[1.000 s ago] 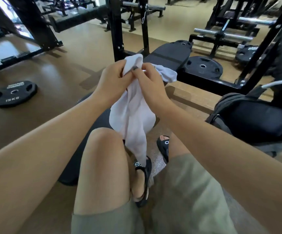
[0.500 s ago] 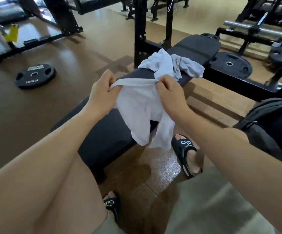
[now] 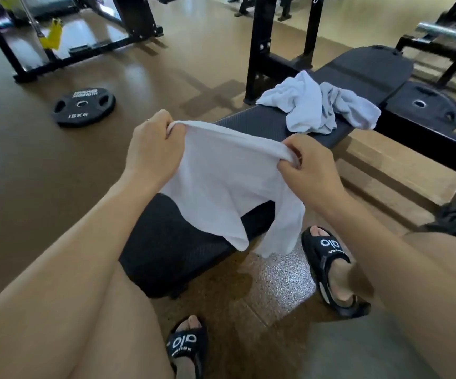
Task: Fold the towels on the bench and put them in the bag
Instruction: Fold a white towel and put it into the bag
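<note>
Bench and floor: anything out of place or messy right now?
Crumpled towels lie heaped, unfolded, on the bench. A 15 kg plate lies loose on the floor. Both hands hold a white towel stretched out.

Gym, weight plate (image 3: 83, 107), bench (image 3: 270, 124), racks (image 3: 259, 45)

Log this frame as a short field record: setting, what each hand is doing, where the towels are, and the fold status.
setting: gym floor, black padded bench
left hand: grips one top corner of the white towel
right hand: grips the other top corner
held towel: spread between the hands, hanging over the bench's near end, unfolded
other towels: crumpled heap farther along the bench
bag: dark fabric at right edge, unclear
nearby: 15KG weight plate on floor
</note>
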`<action>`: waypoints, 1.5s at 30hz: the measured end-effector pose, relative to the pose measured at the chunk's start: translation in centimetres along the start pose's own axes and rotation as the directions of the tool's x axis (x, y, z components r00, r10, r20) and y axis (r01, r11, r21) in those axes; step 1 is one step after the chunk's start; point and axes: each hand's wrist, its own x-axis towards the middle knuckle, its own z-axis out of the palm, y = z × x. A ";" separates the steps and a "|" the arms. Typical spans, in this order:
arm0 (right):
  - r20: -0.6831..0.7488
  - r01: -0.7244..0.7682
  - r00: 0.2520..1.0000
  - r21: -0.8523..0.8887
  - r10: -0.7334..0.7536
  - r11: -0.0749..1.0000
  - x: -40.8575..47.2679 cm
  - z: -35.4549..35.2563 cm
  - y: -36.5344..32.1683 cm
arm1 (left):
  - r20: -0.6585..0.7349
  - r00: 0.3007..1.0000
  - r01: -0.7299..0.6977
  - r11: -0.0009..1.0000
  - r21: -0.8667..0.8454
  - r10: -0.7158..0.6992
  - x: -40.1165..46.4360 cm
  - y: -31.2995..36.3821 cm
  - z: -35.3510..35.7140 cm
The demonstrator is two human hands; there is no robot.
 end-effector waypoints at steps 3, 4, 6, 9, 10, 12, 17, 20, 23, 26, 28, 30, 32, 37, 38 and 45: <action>0.058 0.002 0.998 -0.139 0.006 0.990 1.9 0.3 0.2 | -0.007 0.999 -0.047 0.997 0.067 0.048 -0.6 -0.9 -0.1; 0.097 -0.007 0.995 -0.135 0.020 0.991 2.8 0.5 -0.5 | 0.003 0.999 -0.052 0.995 0.085 0.052 -0.8 -1.2 -0.1; 0.171 -0.048 0.984 -0.058 0.057 0.997 4.8 1.0 -2.5 | 0.062 0.998 -0.040 0.995 0.091 0.034 -1.4 -1.7 -0.1; 0.249 -0.157 0.961 0.149 0.117 0.976 6.4 2.6 -4.7 | 0.172 0.983 -0.064 0.998 -0.014 0.066 -2.3 -1.4 0.4; 0.268 -0.211 0.952 0.224 0.148 0.951 6.3 3.4 -4.7 | 0.196 0.975 -0.093 0.994 -0.055 0.102 -2.6 -1.1 0.6; 0.315 -0.318 0.924 0.314 0.218 0.895 5.9 4.6 -4.3 | 0.222 0.957 -0.175 0.983 -0.061 0.184 -2.9 -0.5 1.3; 0.380 -0.338 0.904 0.349 0.197 0.874 5.4 3.8 -3.9 | 0.214 0.927 -0.314 0.949 -0.003 0.308 -2.9 0.5 3.1; 0.403 -0.296 0.906 0.387 0.129 0.873 5.5 2.7 -4.1 | 0.174 0.916 -0.366 0.931 -0.004 0.361 -2.5 0.5 3.5; 0.422 -0.287 0.901 0.408 0.100 0.866 5.5 2.3 -4.2 | 0.229 0.908 -0.322 0.934 -0.152 0.350 -2.0 0.6 3.5; 0.470 -0.291 0.881 0.451 0.052 0.844 5.4 2.1 -4.2 | 0.209 0.900 -0.360 0.923 -0.140 0.382 -1.9 0.7 3.8; 0.484 -0.291 0.874 0.467 0.034 0.835 5.4 1.9 -4.0 | 0.194 0.890 -0.391 0.909 -0.145 0.414 -2.0 1.0 3.9; 0.479 -0.283 0.877 0.453 0.037 0.845 5.6 1.7 -4.0 | 0.193 0.875 -0.420 0.895 -0.149 0.443 -1.9 1.2 4.0; 0.470 -0.282 0.882 0.444 0.047 0.851 5.6 1.6 -4.0 | 0.191 0.865 -0.447 0.885 -0.129 0.465 -1.9 1.1 4.0; 0.423 -0.278 0.901 0.382 0.101 0.881 5.7 1.8 -4.0 | 0.256 0.836 -0.472 0.874 -0.118 0.486 -2.0 0.8 4.4; 0.416 -0.279 0.903 0.375 0.108 0.884 5.7 1.9 -3.9 | 0.261 0.830 -0.482 0.870 -0.106 0.492 -2.0 0.7 4.5; 0.289 0.058 0.954 0.062 -0.074 0.996 4.9 2.6 -2.6 | 0.122 0.878 -0.473 0.878 0.079 0.462 -2.0 1.3 4.6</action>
